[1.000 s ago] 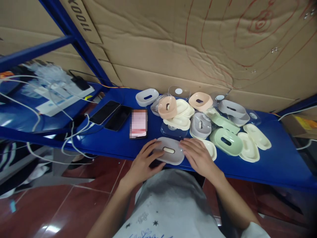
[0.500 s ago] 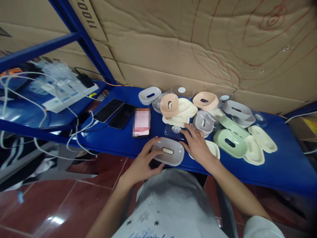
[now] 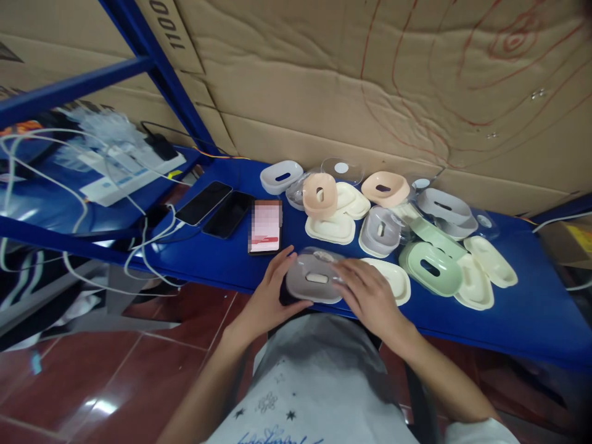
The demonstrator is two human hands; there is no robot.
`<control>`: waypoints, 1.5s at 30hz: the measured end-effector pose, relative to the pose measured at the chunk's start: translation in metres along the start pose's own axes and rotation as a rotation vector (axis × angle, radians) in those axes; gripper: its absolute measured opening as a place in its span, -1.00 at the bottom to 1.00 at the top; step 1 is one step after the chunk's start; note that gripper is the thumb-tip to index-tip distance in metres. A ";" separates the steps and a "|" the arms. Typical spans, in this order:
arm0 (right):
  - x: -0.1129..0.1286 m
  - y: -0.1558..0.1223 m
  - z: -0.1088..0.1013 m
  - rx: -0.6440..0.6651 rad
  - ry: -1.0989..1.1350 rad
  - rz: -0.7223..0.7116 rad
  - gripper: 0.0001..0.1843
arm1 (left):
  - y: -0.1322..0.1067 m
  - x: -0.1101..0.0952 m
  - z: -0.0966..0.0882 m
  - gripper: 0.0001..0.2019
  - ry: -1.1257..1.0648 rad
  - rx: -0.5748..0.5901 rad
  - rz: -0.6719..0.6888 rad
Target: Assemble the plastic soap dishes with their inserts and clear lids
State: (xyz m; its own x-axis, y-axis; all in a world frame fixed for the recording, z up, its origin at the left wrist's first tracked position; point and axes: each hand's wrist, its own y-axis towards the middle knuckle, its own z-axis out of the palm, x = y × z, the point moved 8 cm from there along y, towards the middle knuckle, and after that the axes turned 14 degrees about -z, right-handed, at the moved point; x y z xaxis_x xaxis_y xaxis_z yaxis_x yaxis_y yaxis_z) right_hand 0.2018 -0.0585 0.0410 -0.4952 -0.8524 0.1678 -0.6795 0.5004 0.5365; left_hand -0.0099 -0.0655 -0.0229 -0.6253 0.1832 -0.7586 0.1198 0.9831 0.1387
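Observation:
A grey oval soap dish [image 3: 303,287] with a pale slot in its middle rests at the table's front edge. My left hand [image 3: 266,296] curves around its left end, thumb along the near side and fingers at the far side. Over the dish lies a clear plastic lid [image 3: 322,256] with a whitish round sticker. My right hand [image 3: 370,293] grips the right side of this lid; its fingertips are partly hidden by glare and blur. Just behind the right hand, a cream oval tray [image 3: 401,282] is partly covered by it.
On the blue table [image 3: 522,314] stand a green soap dish [image 3: 437,287], peach dishes [image 3: 386,185], grey dishes [image 3: 380,237], cream trays [image 3: 330,231] and clear lids. Several phones [image 3: 265,228] lie left, beside white cables [image 3: 152,246]. A cardboard wall [image 3: 296,80] rises behind.
My right hand has taken the clear lid from the table behind and brought it toward me over the grey dish. My left fingers have moved from the dish's middle to its left end.

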 end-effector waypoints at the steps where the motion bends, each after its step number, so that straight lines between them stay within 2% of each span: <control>1: 0.009 -0.002 0.003 0.025 -0.008 -0.024 -0.63 | 0.000 0.001 0.001 0.01 0.002 0.017 -0.008; 5: 0.030 -0.011 0.018 0.099 0.008 -0.105 -0.59 | 0.001 0.005 0.004 -0.04 0.001 0.065 -0.045; 10: 0.028 -0.025 0.036 0.137 0.017 -0.131 -0.42 | 0.002 0.005 0.003 -0.15 0.002 0.063 -0.036; 15: 0.028 -0.035 0.047 0.176 -0.044 -0.121 -0.22 | 0.004 0.005 0.008 -0.08 0.021 0.119 -0.037; 17: 0.030 -0.037 0.049 0.183 -0.055 -0.128 -0.21 | 0.004 0.006 0.006 -0.08 0.028 0.097 -0.026; 20: 0.032 -0.036 0.049 0.151 -0.073 -0.140 -0.29 | 0.001 0.006 0.003 -0.12 0.031 0.061 -0.019; 26: 0.032 -0.030 0.028 0.051 -0.087 -0.128 -0.36 | -0.003 -0.005 -0.004 -0.13 0.000 0.009 -0.028; 29: 0.031 -0.034 0.001 -0.016 -0.033 -0.155 -0.23 | -0.003 -0.028 -0.004 -0.09 -0.079 0.006 0.082; 31: 0.023 -0.046 -0.028 -0.093 -0.048 -0.111 -0.08 | -0.003 -0.046 -0.003 -0.06 -0.154 0.010 0.168; 33: 0.008 -0.071 -0.069 -0.226 -0.186 -0.020 0.02 | -0.004 -0.064 0.005 -0.11 -0.157 0.064 0.244; 36: -0.018 -0.133 -0.140 -0.450 -0.555 0.147 -0.01 | -0.008 -0.084 0.038 -0.20 0.027 0.242 0.373; 39: -0.061 -0.216 -0.187 -0.486 -0.851 0.411 -0.05 | -0.013 -0.089 0.075 -0.24 0.251 0.368 0.491; 42: -0.105 -0.298 -0.209 -0.501 -1.010 0.607 -0.01 | -0.010 -0.088 0.095 -0.28 0.369 0.366 0.535; 45: -0.147 -0.350 -0.204 -0.414 -1.034 0.719 -0.04 | -0.004 -0.087 0.094 -0.42 0.398 0.309 0.527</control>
State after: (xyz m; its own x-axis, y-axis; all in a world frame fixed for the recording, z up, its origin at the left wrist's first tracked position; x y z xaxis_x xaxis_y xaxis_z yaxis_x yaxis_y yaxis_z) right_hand 0.6230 -0.1396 -0.0028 -0.9799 0.1806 -0.0851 0.0285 0.5483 0.8358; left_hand 0.1166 -0.0855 -0.0172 -0.6506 0.6775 -0.3431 0.6577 0.7286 0.1913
